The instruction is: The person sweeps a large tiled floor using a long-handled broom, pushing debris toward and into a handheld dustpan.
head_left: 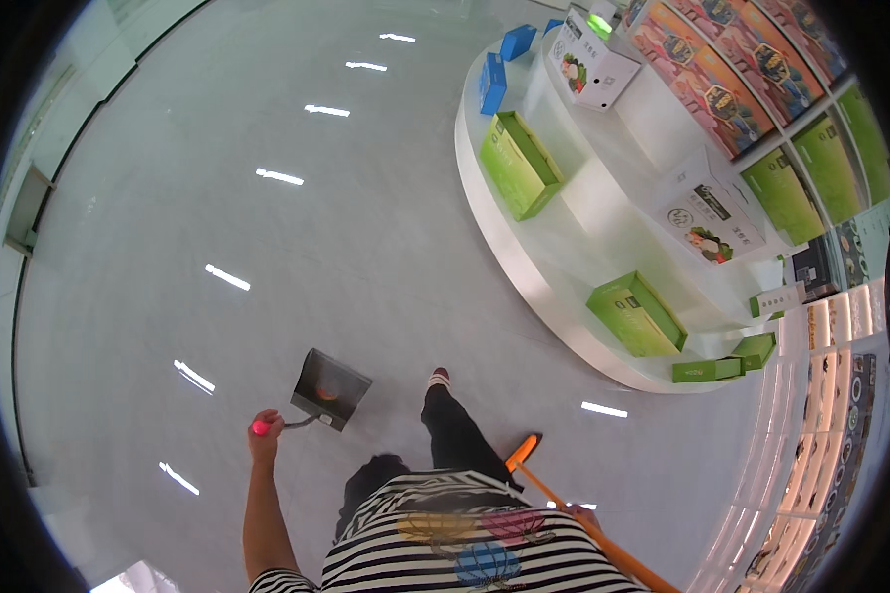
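Observation:
My left hand (266, 442) is closed around the pink-ended handle of a dark dustpan (341, 382), out to the left of my body. The pan hangs just over or rests on the floor; which one, I cannot tell. A small reddish-orange patch shows inside it, too blurred to name. On the other side, my right hand (584, 515) grips the orange stick of a broom (525, 452), partly hidden beside my striped shirt. Its narrow orange head points forward, near my right leg.
A tiered white display stand (509, 242) curves along the right, bearing green boxes (636, 314), blue boxes (492, 84) and white cartons (707, 212). Lit shelves (816, 435) line the far right. Grey glossy floor (366, 237) with light reflections stretches ahead. My shoe (439, 378) is forward.

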Available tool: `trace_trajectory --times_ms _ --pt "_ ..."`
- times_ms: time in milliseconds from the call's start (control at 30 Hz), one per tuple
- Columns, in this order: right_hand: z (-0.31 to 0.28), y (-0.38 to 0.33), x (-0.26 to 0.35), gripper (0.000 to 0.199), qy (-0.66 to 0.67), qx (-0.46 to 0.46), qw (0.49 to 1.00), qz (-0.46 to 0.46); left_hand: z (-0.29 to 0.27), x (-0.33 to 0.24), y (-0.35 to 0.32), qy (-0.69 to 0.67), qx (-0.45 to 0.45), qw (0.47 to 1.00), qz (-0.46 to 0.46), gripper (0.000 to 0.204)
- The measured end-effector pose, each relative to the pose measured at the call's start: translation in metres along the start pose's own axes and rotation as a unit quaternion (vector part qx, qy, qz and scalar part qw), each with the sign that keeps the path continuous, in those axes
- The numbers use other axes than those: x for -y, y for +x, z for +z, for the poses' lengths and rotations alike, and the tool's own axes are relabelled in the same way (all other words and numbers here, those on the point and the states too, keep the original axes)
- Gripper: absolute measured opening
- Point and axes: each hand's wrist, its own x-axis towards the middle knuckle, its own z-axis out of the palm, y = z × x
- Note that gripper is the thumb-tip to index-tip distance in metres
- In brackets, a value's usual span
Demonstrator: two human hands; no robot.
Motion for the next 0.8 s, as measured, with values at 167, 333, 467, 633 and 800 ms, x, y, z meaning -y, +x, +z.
trace_trajectory --times_ms 167,333,467,633,800 --pt "0.057 0.065 0.094 0.008 0.222 0.175 0.917 0.281 0.031 -0.015 0.032 0.061 -0.004 0.997 0.041 0.014" --pt "0.182 0.075 0.164 0.015 0.124 0.122 0.946 0.273 0.062 -0.054 0.069 0.087 -0.025 0.995 0.029 0.017" --pt "0.259 0.108 0.198 0.016 -0.027 0.192 0.941 0.277 0.074 -0.071 0.104 0.063 -0.018 0.998 0.019 0.02" --pt "0.381 0.092 0.214 0.027 -0.167 0.185 0.944 0.218 0.072 -0.066 0.141 0.046 -0.036 0.998 -0.013 0.022" --pt "0.49 0.087 0.235 0.043 -0.264 0.232 0.926 0.136 0.058 -0.052 0.165 0.046 -0.042 0.998 -0.027 0.023"
